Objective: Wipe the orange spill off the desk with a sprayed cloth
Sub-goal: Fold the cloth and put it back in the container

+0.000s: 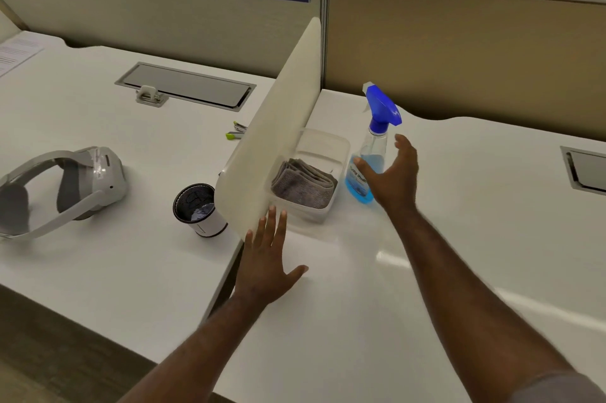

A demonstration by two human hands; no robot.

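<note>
A folded grey cloth [303, 184] lies in a clear plastic box [331, 145] beside the low white divider. Right of the box stands a clear spray bottle [373, 153] with blue liquid and a blue trigger head. My right hand [392, 177] is open, its fingers curved just in front of the bottle's lower body, apart from it or barely touching. My left hand [267, 258] hovers flat and open over the white desk [360, 320], fingertips near the box's front corner. No orange spill shows in this view.
A white divider panel [272, 136] splits the two desks. Left of it sit a black-lined cup [196, 205], a grey headset [65, 186], a stapler [236, 132] and a cable hatch [185, 86]. Another hatch [587, 173] is at the far right.
</note>
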